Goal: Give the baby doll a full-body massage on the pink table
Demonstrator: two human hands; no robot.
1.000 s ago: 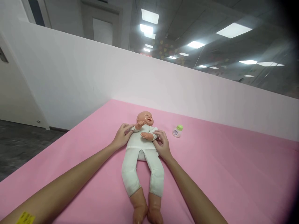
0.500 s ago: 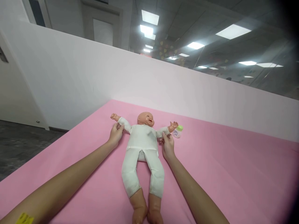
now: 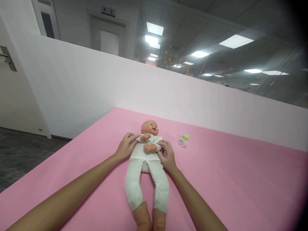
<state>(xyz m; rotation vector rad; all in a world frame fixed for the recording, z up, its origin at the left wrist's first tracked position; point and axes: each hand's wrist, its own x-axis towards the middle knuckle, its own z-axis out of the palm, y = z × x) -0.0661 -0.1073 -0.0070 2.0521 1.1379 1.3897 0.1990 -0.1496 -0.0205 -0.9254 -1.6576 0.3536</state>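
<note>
The doll [image 3: 146,156] lies long-ways between our left hand [image 3: 125,147] and right hand [image 3: 168,157], head [image 3: 148,127] away, our fingers [image 3: 166,142] holding its arms [image 3: 158,146].

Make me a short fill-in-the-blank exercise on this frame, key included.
1. The doll lies on its ____.
2. The surface under it is coloured ____.
3. The cap of the small bottle is coloured ____.
4. That bottle is nearer the person's ____ hand.

Missing words: back; pink; green; right.
</note>
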